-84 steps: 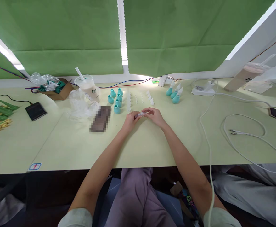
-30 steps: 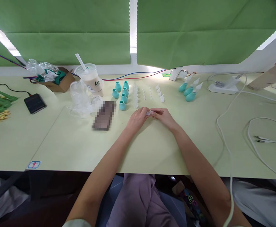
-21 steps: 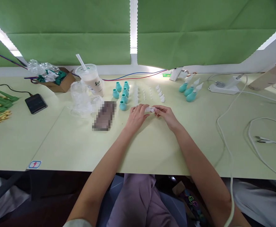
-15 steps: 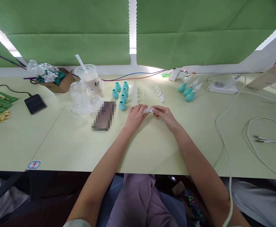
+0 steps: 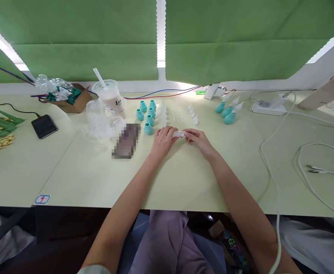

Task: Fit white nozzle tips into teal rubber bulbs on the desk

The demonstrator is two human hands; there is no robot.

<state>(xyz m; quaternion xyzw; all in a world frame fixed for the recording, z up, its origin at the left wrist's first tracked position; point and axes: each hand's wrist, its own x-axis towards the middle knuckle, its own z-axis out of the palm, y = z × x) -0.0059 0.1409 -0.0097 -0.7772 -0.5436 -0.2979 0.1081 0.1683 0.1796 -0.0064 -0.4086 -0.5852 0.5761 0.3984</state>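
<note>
My left hand [image 5: 163, 141] is closed around a small translucent white tube [image 5: 178, 134], which lies level between my hands just above the table. At the tube's right end, the fingers of my right hand [image 5: 199, 141] pinch the white end piece, partly hidden by the fingertips. Several open-topped teal rubber bulbs [image 5: 150, 120] stand beyond my left hand. Beside them run a row of translucent tubes [image 5: 164, 115], rows of tiny white pieces [image 5: 182, 114] and a row of white caps [image 5: 193, 114]. Three teal bulbs with white pointed nozzles [image 5: 229, 117] lie further right.
A lidded drink cup [image 5: 111, 99] with a straw, a plastic bag [image 5: 96, 123] and a blurred-out flat object [image 5: 127, 140] lie to the left. Further left are a cardboard box [image 5: 81, 101] and a black device [image 5: 43, 126]. A power strip [image 5: 269, 108] and white cables [image 5: 265, 152] occupy the right.
The view has shifted very slightly. Both hands keep the same hold on the tube, with hardly any visible movement.
</note>
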